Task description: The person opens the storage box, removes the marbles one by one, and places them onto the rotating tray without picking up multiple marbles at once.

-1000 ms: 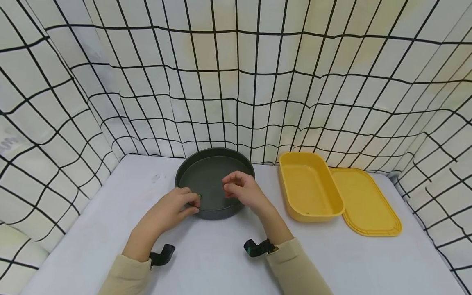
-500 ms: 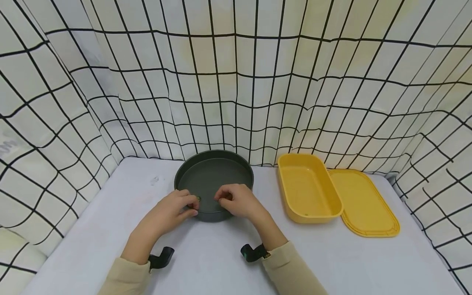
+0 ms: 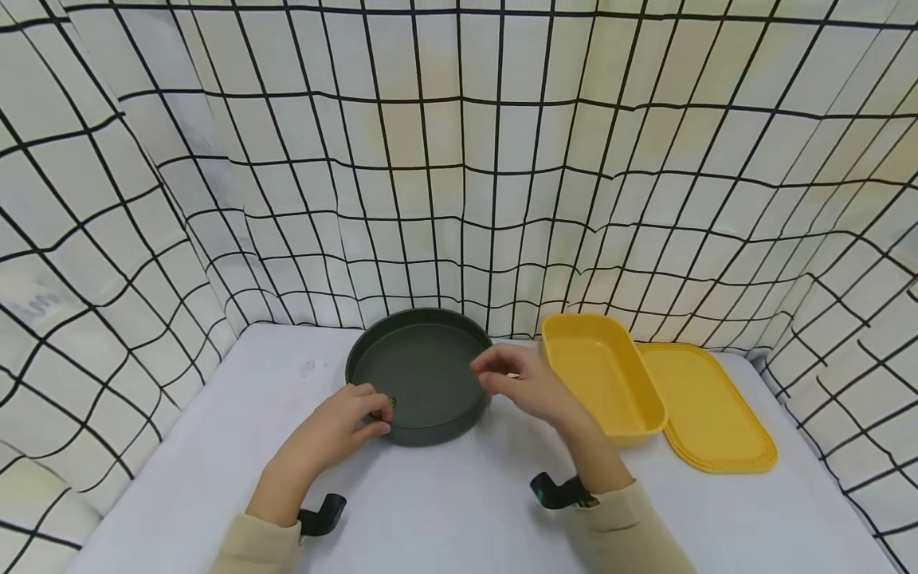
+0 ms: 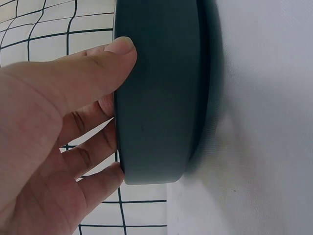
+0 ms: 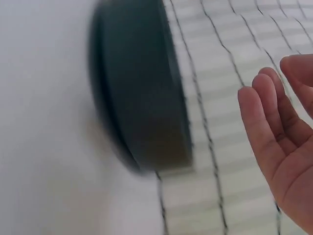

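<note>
A dark round pan (image 3: 423, 375) stands on the white-covered table. My left hand (image 3: 351, 422) grips its near-left rim, thumb (image 4: 98, 73) on the outer wall and fingers over the edge. A tiny green thing (image 3: 391, 402) shows at those fingertips; its kind is too small to tell. My right hand (image 3: 527, 383) hovers at the pan's right side, toward the yellow box (image 3: 606, 383). Its fingers are bent with the thumb near them. In the right wrist view the fingers (image 5: 264, 107) stand apart from the blurred pan; whether something tiny sits between the fingertips cannot be seen.
Right of the open box lies its yellow lid (image 3: 717, 414), partly behind the box's wall. White sheeting with a black grid (image 3: 459, 191) rises behind and at both sides. Each wrist wears a black camera; the right camera (image 3: 555, 492) hangs above the table.
My right hand dipped low over the pan, near the left hand, then moved right and away from it toward the yellow box. My left hand has stayed on the rim. The head view has tilted slightly.
</note>
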`<state>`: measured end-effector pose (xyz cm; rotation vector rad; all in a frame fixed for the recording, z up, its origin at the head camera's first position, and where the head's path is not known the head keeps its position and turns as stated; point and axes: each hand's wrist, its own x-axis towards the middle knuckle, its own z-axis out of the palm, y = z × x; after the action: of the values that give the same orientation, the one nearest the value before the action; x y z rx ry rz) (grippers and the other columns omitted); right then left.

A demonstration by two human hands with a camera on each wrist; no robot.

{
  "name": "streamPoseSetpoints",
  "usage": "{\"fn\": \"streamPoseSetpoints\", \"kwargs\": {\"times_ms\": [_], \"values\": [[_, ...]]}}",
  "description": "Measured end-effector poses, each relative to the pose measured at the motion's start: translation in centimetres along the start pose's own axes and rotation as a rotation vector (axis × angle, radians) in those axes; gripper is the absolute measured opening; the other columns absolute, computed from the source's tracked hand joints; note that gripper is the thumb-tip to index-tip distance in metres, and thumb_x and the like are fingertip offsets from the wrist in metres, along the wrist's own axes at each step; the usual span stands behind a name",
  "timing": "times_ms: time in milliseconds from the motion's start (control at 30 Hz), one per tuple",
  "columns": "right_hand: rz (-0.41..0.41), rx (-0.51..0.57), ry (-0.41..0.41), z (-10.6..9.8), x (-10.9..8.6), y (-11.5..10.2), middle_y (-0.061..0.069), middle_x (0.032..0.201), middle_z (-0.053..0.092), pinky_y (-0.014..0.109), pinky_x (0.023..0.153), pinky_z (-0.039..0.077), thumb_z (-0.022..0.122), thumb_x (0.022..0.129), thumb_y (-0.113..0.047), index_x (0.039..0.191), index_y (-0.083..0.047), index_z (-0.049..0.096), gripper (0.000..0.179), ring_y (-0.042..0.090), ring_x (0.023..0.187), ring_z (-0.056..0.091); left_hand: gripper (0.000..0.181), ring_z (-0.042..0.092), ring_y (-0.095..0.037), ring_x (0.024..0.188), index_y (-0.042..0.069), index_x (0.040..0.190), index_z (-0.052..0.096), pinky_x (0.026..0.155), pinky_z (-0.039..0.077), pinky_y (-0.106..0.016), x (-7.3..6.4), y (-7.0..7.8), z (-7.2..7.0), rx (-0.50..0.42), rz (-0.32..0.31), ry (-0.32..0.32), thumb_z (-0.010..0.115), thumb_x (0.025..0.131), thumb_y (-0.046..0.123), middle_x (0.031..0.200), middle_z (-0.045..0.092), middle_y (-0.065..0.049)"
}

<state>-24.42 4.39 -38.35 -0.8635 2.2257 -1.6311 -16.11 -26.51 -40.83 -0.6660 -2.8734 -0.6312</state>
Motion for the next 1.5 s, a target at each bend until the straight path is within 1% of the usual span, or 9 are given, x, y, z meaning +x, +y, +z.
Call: {"fn": "streamPoseSetpoints", "kwargs": {"times_ms": [133, 233, 333, 467, 600, 700, 1067, 1333, 1500], "values": [[0.036, 0.052, 0.098, -4.3, -3.2, 1.2, 0.016, 0.114, 0.065, 0.031, 0.084, 0.058, 0.063, 0.099, -0.014, 0.117, -0.004, 0.064, 0.021, 0.034, 0.098, 0.064, 0.018, 0.051, -0.010, 0.080, 0.026, 0.085, 0.064, 0.072, 0.047, -0.030, -0.2, 0.3, 0.4, -0.006, 0.000, -0.013, 0.079, 0.085, 0.015, 0.083, 0.053, 0.016], [0.064, 0.032, 0.153, -6.7, -5.0, 2.3, 0.023, 0.116, 0.062, 0.029, 0.084, 0.057, 0.063, 0.099, -0.013, 0.120, 0.002, 0.061, 0.025, 0.031, 0.098, 0.064, 0.018, 0.051, -0.011, 0.080, 0.026, 0.086, 0.064, 0.072, 0.047, -0.030, -0.2, 0.5, 0.4, -0.003, -0.017, -0.020, 0.079, 0.085, 0.016, 0.083, 0.053, 0.016], [0.096, -0.036, 0.156, -8.6, -6.2, 3.1, 0.025, 0.117, 0.062, 0.027, 0.083, 0.057, 0.061, 0.100, -0.013, 0.121, 0.005, 0.059, 0.029, 0.032, 0.099, 0.064, 0.018, 0.051, -0.010, 0.081, 0.027, 0.086, 0.064, 0.072, 0.048, -0.030, -0.1, 0.5, 0.2, 0.003, -0.028, -0.023, 0.079, 0.086, 0.016, 0.084, 0.054, 0.016], [0.155, -0.172, 0.123, -10.2, -6.7, 3.7, 0.017, 0.117, 0.065, 0.030, 0.084, 0.056, 0.063, 0.099, -0.018, 0.122, 0.000, 0.062, 0.029, 0.030, 0.101, 0.064, 0.017, 0.052, -0.011, 0.081, 0.026, 0.086, 0.065, 0.073, 0.048, -0.031, 0.1, 0.5, 0.0, 0.006, -0.031, -0.022, 0.078, 0.086, 0.017, 0.084, 0.054, 0.017], [0.202, -0.313, 0.086, -10.4, -6.5, 4.2, 0.009, 0.113, 0.067, 0.034, 0.084, 0.055, 0.066, 0.097, -0.021, 0.120, -0.008, 0.066, 0.026, 0.024, 0.097, 0.064, 0.017, 0.052, -0.010, 0.080, 0.027, 0.086, 0.065, 0.073, 0.048, -0.031, 0.0, 0.3, -0.1, 0.003, -0.018, -0.008, 0.078, 0.086, 0.016, 0.084, 0.054, 0.017], [0.219, -0.373, 0.052, -10.1, -6.4, 4.4, 0.005, 0.109, 0.067, 0.033, 0.082, 0.054, 0.067, 0.096, -0.021, 0.117, -0.011, 0.067, 0.023, 0.021, 0.094, 0.063, 0.018, 0.051, -0.009, 0.080, 0.026, 0.086, 0.065, 0.072, 0.047, -0.031, 0.0, 0.2, 0.1, -0.004, 0.001, 0.005, 0.078, 0.086, 0.015, 0.085, 0.055, 0.016], [0.318, -0.445, -0.013, -9.8, -6.6, 4.8, 0.001, 0.108, 0.068, 0.034, 0.082, 0.051, 0.066, 0.096, -0.025, 0.116, -0.019, 0.068, 0.021, 0.020, 0.096, 0.061, 0.017, 0.052, -0.007, 0.081, 0.026, 0.086, 0.065, 0.074, 0.049, -0.032, 0.3, 0.0, 0.2, 0.008, -0.010, -0.006, 0.079, 0.086, 0.016, 0.086, 0.056, 0.016], [0.411, -0.436, -0.112, -9.7, -6.6, 4.7, 0.003, 0.106, 0.066, 0.033, 0.079, 0.052, 0.065, 0.096, -0.024, 0.118, -0.016, 0.066, 0.023, 0.020, 0.089, 0.059, 0.016, 0.053, -0.011, 0.082, 0.024, 0.087, 0.066, 0.075, 0.049, -0.034, 0.2, 0.0, 0.1, 0.008, 0.006, 0.011, 0.079, 0.085, 0.015, 0.086, 0.057, 0.014], [0.416, -0.449, -0.170, -9.4, -6.7, 5.1, 0.003, 0.103, 0.065, 0.033, 0.079, 0.050, 0.061, 0.097, -0.019, 0.117, -0.015, 0.065, 0.021, 0.019, 0.089, 0.057, 0.014, 0.054, -0.013, 0.083, 0.023, 0.088, 0.067, 0.075, 0.048, -0.034, 0.3, 0.1, 0.2, 0.003, 0.008, 0.016, 0.079, 0.085, 0.015, 0.087, 0.057, 0.014]]}}
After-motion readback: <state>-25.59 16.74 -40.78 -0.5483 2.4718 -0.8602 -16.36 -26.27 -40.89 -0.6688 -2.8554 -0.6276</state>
